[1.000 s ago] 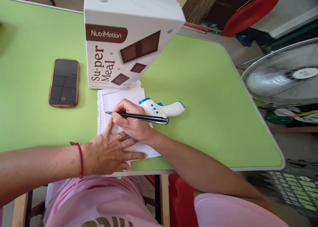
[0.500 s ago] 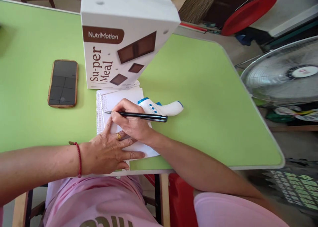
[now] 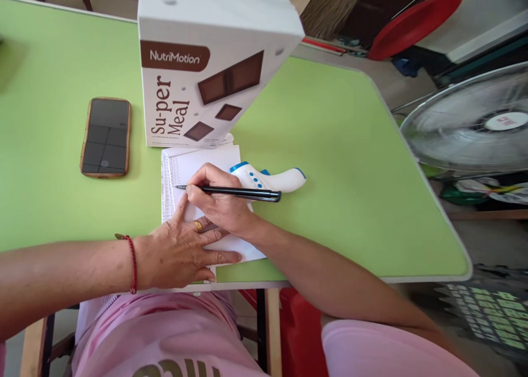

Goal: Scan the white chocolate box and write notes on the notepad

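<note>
My right hand point(image 3: 223, 201) grips a black pen point(image 3: 239, 192), its tip on or just over the written lines at the left side of a white notebook point(image 3: 210, 161). Spread flat across the lower part of the page is my left hand point(image 3: 181, 247), with a gold ring on one finger and a red cord at the wrist. The left index finger points up close to the pen hand. A white and blue infrared thermometer point(image 3: 284, 180) lies at the page's right edge, just beyond my right hand. Part of the page is hidden under both hands.
Behind the notebook a white NutriMotion box point(image 3: 177, 91) stands upright. A phone point(image 3: 106, 137) in a brown case lies to the left on the green table point(image 3: 330, 129). Off the right edge are a fan point(image 3: 474, 121) and a red round object point(image 3: 416, 25).
The whole view has shifted very slightly. The pen's back end has swung a little to the right, its tip staying by the written lines. My left hand rests in the same place.
</note>
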The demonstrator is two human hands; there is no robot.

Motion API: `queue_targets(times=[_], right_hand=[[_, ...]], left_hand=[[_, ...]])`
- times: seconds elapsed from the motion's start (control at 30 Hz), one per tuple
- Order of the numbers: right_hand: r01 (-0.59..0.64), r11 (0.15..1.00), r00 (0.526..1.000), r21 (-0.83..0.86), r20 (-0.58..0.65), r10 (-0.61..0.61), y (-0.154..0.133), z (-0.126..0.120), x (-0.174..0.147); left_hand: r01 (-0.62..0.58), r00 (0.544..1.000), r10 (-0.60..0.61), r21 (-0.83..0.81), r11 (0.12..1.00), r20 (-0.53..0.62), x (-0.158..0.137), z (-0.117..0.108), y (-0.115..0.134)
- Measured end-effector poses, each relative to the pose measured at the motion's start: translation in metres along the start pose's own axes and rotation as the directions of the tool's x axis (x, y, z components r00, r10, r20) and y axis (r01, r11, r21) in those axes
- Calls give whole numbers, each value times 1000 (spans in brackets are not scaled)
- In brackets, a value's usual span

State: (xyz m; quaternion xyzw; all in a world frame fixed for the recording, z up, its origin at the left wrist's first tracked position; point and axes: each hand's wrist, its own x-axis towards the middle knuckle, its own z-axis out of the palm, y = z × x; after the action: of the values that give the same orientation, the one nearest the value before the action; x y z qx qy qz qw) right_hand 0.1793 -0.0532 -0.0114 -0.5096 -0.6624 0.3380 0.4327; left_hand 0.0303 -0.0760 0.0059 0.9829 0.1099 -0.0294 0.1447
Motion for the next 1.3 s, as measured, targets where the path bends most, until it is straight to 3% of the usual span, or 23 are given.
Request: queue_targets(times=[1.17, 1.3], right_hand=[[-8, 1000, 999, -16, -35, 8, 2, 0, -1], [23, 1000, 997, -12, -72, -24, 3, 0, -1]], left_hand=[[-1, 999, 2, 13, 1000, -55, 0, 0, 0], [-6, 1000, 6, 17, 1000, -20, 0, -1, -1]])
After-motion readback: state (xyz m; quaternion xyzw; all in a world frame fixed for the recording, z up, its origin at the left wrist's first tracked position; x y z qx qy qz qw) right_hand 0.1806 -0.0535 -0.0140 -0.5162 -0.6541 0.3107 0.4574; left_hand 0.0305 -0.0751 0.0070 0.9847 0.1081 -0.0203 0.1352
